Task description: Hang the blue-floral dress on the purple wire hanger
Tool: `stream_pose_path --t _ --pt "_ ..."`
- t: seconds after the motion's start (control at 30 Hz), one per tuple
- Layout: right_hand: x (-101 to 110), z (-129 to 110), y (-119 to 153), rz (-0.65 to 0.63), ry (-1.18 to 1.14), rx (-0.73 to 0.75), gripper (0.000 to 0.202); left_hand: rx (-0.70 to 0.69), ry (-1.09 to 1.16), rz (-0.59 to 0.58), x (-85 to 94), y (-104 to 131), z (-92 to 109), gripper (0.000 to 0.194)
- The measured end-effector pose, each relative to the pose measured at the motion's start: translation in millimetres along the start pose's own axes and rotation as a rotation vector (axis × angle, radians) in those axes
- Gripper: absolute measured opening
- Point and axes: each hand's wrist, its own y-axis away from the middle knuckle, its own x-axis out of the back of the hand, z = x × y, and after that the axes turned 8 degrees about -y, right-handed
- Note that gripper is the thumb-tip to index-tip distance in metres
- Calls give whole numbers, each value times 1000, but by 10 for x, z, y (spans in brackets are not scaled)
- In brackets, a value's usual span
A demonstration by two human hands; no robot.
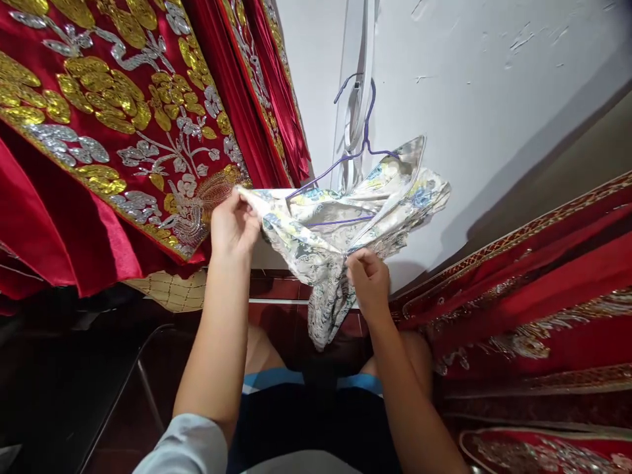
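Note:
A white dress (320,263) with a blue, yellow and green flower print hangs partly on a thin purple hanger (368,125). My left hand (234,224) pinches the garment's left shoulder edge and holds it out to the side, off the hanger's left arm. At the front of the neckline, my right hand (368,276) is closed on the fabric near the middle. The right shoulder lies over the hanger's right arm. Below my hands the lower part of the garment droops in a bunch. Its full length cannot be seen.
White straps (353,118) run down the pale wall (469,99) behind the hanger. A red cloth with gold and silver sequins (113,99) hangs at left, and more red embroidered cloth (543,296) at right. A dark chair-like frame (128,375) stands lower left.

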Motion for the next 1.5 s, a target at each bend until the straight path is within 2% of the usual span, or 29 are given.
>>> stream_pose_path --t 0.1,0.17,0.3,0.4,0.43,0.5,0.6,0.67,0.73,0.8,0.87,1.0,1.1,1.17,1.23,1.33,1.4,1.5 --pt "-32 47 137 -42 -86 -55 19 317 279 183 86 119 -215 30" --pt "-46 99 256 -32 -124 -105 19 382 353 230 115 294 -401 31" --pt "51 216 488 45 -179 -203 21 475 377 227 112 736 -807 23" --pt "226 269 556 89 -142 -217 24 448 214 213 98 1027 -1055 8" --pt "285 277 554 117 -135 -214 24 406 136 170 99 1105 -1113 7" --pt "380 280 531 181 -139 -208 24 282 -59 44 112 1228 -1179 18" --pt "432 268 506 225 -162 -214 25 62 -413 -90 145 1345 -1140 27" --pt "408 260 518 226 -180 -226 26 -28 -642 -153 169 1393 -1050 28" --pt "358 261 544 206 -182 -249 26 -26 -849 -231 194 1429 -959 25" --pt "304 273 568 185 -167 -264 25 33 -987 -310 223 1462 -909 22" --pt "260 295 581 186 -123 -243 21 68 -952 -364 245 1497 -905 22" --pt "233 313 591 133 79 -124 32 91 -541 -448 199 1599 -927 28" --pt "260 258 610 -59 143 -160 32 130 -363 -486 82 1701 -886 28" --pt "283 203 628 -238 94 -237 31 114 -324 -477 6 1758 -838 26" --pt "291 157 646 -333 94 -274 34 68 -333 -466 -41 1796 -782 24" --pt "259 122 668 -230 214 -246 38 -34 -365 -440 -63 1839 -688 20" --pt "221 102 679 -149 210 -250 29 -88 -384 -462 -65 1869 -628 20" --pt "180 49 692 -177 54 -343 23 -126 -432 -541 -57 1899 -580 20"
